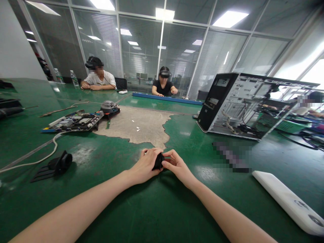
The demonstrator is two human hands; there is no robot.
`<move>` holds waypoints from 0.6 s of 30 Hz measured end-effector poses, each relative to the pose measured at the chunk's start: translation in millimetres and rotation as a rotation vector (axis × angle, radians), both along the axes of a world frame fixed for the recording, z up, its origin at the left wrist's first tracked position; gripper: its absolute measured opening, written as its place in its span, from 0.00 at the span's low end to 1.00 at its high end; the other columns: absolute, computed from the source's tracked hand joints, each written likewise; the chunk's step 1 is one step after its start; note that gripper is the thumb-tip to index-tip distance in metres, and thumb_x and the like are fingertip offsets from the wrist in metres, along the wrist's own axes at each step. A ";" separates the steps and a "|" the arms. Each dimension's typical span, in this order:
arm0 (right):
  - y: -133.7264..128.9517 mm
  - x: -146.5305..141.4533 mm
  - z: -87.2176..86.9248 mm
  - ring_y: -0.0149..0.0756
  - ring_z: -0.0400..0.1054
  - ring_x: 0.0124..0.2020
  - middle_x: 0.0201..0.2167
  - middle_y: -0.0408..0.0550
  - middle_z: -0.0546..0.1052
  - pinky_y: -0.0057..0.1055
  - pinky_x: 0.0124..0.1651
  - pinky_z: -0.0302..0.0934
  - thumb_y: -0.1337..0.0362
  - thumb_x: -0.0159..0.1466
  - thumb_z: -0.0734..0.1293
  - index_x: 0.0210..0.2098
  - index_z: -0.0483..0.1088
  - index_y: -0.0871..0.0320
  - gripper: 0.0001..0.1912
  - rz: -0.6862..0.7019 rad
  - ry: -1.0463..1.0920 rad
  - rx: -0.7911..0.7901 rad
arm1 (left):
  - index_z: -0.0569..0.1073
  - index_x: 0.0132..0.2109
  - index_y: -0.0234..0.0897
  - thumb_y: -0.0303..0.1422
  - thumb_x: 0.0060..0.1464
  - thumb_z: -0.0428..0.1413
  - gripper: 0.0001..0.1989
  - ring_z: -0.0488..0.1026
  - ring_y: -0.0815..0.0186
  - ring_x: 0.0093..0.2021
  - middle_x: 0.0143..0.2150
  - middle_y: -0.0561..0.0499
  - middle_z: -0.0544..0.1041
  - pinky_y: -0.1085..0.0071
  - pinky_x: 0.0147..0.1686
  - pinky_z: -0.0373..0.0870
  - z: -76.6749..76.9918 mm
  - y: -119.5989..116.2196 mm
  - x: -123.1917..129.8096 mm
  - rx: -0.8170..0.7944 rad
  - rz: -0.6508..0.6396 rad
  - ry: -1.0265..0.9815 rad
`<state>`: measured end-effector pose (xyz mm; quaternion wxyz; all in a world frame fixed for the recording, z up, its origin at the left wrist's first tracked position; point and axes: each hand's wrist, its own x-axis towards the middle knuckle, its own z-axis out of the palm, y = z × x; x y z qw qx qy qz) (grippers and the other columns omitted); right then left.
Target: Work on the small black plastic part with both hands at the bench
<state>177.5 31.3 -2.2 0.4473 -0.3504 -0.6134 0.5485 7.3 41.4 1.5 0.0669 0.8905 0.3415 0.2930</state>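
A small black part [158,161] is held between my two hands, low over the green tabletop [126,209], near the tip of the bare tan patch [141,125]. My left hand [148,164] wraps over its left side, and the palm hides much of it. On the other side my right hand [176,165] pinches the edge with thumb and fingers. The part's exact shape cannot be made out.
A circuit board [76,121] and a round fan [110,106] lie to the left, above a black bracket [60,163]. An open computer case [233,108] stands at the right, beyond a white object [286,199]. Two people [102,81] sit across the table.
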 end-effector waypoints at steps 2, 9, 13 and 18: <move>0.4 0.2 0.9 0.31 0.65 0.37 0.37 0.42 0.66 0.33 0.41 0.61 0.63 0.54 0.66 0.36 0.60 0.53 0.12 -0.012 -0.012 0.011 | 0.50 0.53 0.39 0.30 0.47 0.54 0.28 0.59 0.59 0.51 0.51 0.45 0.62 0.59 0.49 0.49 0.4 -0.3 0.3 -0.002 -0.002 -0.004; -3.2 1.8 5.6 0.33 0.64 0.42 0.37 0.42 0.67 0.33 0.42 0.61 0.66 0.52 0.67 0.35 0.60 0.54 0.14 0.041 -0.005 -0.006 | 0.50 0.53 0.40 0.29 0.46 0.54 0.29 0.58 0.58 0.53 0.52 0.44 0.61 0.59 0.49 0.49 -1.3 0.7 0.0 -0.008 -0.001 -0.006; -2.4 1.7 1.6 0.33 0.64 0.41 0.36 0.41 0.67 0.32 0.41 0.61 0.66 0.53 0.67 0.35 0.59 0.54 0.13 0.039 0.019 0.006 | 0.49 0.53 0.39 0.29 0.46 0.54 0.29 0.58 0.58 0.53 0.52 0.44 0.61 0.59 0.49 0.49 -1.2 0.6 -0.3 -0.010 0.000 -0.006; 0.9 0.8 -1.3 0.31 0.66 0.36 0.35 0.42 0.66 0.33 0.40 0.62 0.64 0.54 0.66 0.35 0.60 0.55 0.11 0.015 -0.001 0.018 | 0.50 0.53 0.39 0.31 0.47 0.54 0.28 0.58 0.58 0.52 0.51 0.45 0.62 0.59 0.50 0.49 -0.4 0.0 0.1 -0.004 0.001 -0.012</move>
